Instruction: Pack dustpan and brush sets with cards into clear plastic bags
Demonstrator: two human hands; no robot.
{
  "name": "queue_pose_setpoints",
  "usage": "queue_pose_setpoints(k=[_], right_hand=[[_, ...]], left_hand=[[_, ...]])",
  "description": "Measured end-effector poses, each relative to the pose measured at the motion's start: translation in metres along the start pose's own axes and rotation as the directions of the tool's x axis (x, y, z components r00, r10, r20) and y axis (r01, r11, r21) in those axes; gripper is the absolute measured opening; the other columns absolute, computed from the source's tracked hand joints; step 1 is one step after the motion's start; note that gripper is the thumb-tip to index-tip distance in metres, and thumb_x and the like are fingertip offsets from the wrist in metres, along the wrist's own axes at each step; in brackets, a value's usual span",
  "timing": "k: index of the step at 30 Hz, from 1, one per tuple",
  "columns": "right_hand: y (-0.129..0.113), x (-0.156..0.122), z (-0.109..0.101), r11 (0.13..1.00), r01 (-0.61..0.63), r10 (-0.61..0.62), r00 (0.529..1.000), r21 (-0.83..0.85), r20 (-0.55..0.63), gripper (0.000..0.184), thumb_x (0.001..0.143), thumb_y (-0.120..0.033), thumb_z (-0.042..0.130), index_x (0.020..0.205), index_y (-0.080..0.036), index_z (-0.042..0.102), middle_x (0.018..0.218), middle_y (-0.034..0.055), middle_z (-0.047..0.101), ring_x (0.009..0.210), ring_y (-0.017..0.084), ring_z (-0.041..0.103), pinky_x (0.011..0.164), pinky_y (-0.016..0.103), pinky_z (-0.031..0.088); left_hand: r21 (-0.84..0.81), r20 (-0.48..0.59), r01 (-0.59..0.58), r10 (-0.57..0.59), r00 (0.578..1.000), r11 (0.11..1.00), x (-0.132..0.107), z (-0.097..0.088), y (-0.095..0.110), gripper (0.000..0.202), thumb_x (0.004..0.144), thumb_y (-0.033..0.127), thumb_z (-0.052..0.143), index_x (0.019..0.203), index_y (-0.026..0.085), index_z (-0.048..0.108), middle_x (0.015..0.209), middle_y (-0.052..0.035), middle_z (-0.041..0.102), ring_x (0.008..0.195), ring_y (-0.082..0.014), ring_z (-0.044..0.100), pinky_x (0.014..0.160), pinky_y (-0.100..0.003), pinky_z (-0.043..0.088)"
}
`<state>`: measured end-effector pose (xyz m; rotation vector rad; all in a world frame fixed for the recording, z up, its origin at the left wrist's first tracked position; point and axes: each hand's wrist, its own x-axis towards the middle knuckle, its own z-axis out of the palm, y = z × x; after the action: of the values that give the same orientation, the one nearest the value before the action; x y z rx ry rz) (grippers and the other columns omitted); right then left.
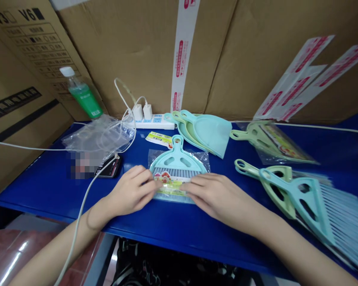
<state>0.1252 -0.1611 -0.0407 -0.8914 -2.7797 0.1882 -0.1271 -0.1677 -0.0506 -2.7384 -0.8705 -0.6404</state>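
- On the blue table (41, 186), at its front middle, a clear plastic bag holding a mint-green dustpan and brush set (176, 170) is lain flat.
- The bag's lower left edge is pressed by the left hand (131, 192), fingers loosely curled, nothing clasped.
- Its lower right edge is touched by the flattened, open right hand (217, 196).
- Stacked pastel dustpans (205, 133) are seen just behind; loose brushes (304, 198) are seen to the right.

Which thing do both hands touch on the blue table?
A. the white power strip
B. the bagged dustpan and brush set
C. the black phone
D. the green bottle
B: the left hand and right hand both rest their fingers on the bagged dustpan and brush set; the other things lie apart.
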Motion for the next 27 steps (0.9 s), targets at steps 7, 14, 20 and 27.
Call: queue_pose_setpoints(k=[7,14,20,27], right_hand=[[0.000,0.003,0.010,0.991,0.043,-0.054,0.995,-0.125,-0.080,0.026,0.085,-0.015,0.061,0.110,-0.018,0.066,0.079,0.0028,0.066,0.072,0.019,0.063,0.063,0.032,0.048],[0.001,0.004,0.008,0.995,-0.086,0.083,0.995,-0.053,-0.051,0.006,0.085,-0.021,0.063,0.080,-0.018,0.061,0.078,0.0034,0.065,0.077,0.020,0.060,0.070,0.034,0.048],[0.000,0.006,0.011,0.985,-0.171,0.170,0.983,-0.005,-0.069,0.015,0.084,-0.015,0.060,0.070,-0.019,0.055,0.067,-0.0003,0.060,0.066,0.016,0.056,0.061,0.028,0.041],[-0.003,0.006,0.013,0.973,-0.231,0.231,0.971,0.009,-0.063,0.012,0.084,-0.013,0.056,0.074,-0.019,0.053,0.067,0.0001,0.061,0.064,0.016,0.057,0.057,0.026,0.036]], left_hand=[[-0.019,0.041,-0.056,0.056,0.998,0.998,0.000,0.002,0.005,0.022,0.093,0.026,0.052,0.112,0.024,0.063,0.099,-0.0063,0.064,0.088,-0.0203,0.052,0.079,-0.034,0.043],[-0.108,0.110,0.102,-0.090,0.990,0.989,-0.001,0.007,-0.001,0.027,0.099,0.026,0.043,0.122,0.018,0.055,0.084,-0.0034,0.067,0.081,-0.0177,0.059,0.075,-0.031,0.046],[-0.110,0.077,0.093,-0.085,0.993,0.990,-0.003,0.013,0.000,0.024,0.100,0.022,0.040,0.119,0.017,0.054,0.085,-0.0024,0.069,0.076,-0.0152,0.064,0.069,-0.028,0.050],[-0.119,0.137,0.118,-0.102,0.985,0.986,-0.001,0.014,0.001,0.027,0.098,0.017,0.038,0.119,0.019,0.057,0.096,-0.0044,0.070,0.085,-0.0162,0.066,0.077,-0.031,0.054]])
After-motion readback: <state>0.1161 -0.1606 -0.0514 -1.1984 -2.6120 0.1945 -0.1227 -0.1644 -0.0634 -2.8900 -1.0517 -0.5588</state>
